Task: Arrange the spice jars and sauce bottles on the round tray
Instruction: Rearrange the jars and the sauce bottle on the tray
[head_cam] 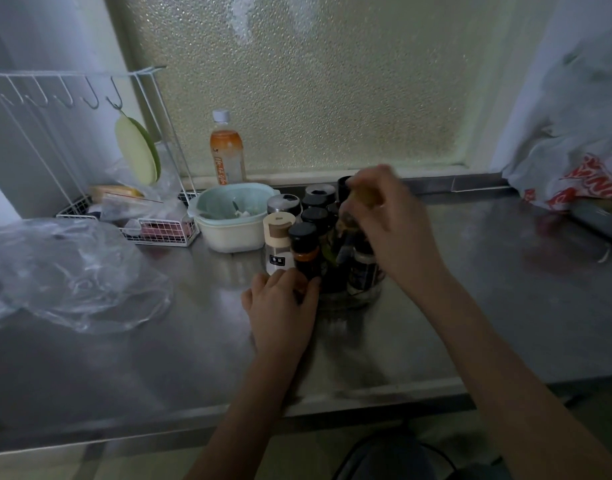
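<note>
Lower left of the frame: crumpled clear plastic bag (72, 275) lying on the steel table (488, 299). Upper left: white wire rack (90, 143) with hooks, a pale green plate (138, 150) hanging from it; packets in its basket, contents unclear. Centre left, against the frosted window (315, 81): drink bottle (227, 150) with white cap and orange liquid, upright. In front of it, a mint-green bowl (228, 206) nested in a cream one.

Centre: cluster of spice jars and sauce bottles, upright and tightly packed, on the round tray (349, 299), whose clear rim shows at the cluster's near side. At the cluster's left edge, a white salt shaker (278, 244) with a tan lid; just right of it, a black-capped jar (304, 251) with an orange band.

Left hand (284, 306): fingers curled around the base of the black-capped jar, at the tray's left edge. Right hand (387, 220): motion-blurred, closed on the top of a bottle in the cluster; which bottle cannot be told.

Far right: white plastic bag (574, 161) with red print, on the table.
</note>
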The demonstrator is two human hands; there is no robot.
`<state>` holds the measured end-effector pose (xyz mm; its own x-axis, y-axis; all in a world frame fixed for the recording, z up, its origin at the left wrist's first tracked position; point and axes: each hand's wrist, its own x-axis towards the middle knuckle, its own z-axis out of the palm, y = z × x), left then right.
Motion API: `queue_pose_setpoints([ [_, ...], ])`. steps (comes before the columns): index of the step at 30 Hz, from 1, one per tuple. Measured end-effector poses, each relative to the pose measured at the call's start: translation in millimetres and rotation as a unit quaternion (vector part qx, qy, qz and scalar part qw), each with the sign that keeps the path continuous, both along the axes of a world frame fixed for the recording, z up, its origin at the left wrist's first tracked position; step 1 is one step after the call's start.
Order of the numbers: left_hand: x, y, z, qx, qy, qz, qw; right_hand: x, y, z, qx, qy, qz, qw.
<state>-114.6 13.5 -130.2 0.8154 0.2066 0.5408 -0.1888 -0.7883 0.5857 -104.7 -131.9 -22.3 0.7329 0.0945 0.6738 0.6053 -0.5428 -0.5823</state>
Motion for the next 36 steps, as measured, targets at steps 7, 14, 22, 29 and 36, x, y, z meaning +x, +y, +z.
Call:
queue_pose_setpoints([
  [7, -19.9, -16.8, 9.5, -0.086, -0.078, -0.183, 0.976, -37.8, 4.1, 0.0, 0.028, 0.106, 0.042, 0.993],
  [14, -15.9, -10.1, 5.7, -0.170, -0.065, -0.094, 0.979, -34.7, -25.1, -44.9, 0.117, 0.103, -0.109, 0.982],
  [22, -15.3, -12.2, 0.2, -0.057, -0.060, -0.062, 0.995, -0.1, -19.0, -83.0, -0.046, 0.199, -0.139, 0.969],
  [29, -14.6, -12.7, -2.2, -0.052, -0.017, -0.115, 0.992, 6.2, -0.6, -72.7, -0.176, 0.235, -0.243, 0.924],
  [36, -12.9, -14.3, -2.7, -0.025, -0.014, -0.145, 0.989, -50.1, 14.5, -70.8, 0.102, 0.212, 0.041, 0.971],
])
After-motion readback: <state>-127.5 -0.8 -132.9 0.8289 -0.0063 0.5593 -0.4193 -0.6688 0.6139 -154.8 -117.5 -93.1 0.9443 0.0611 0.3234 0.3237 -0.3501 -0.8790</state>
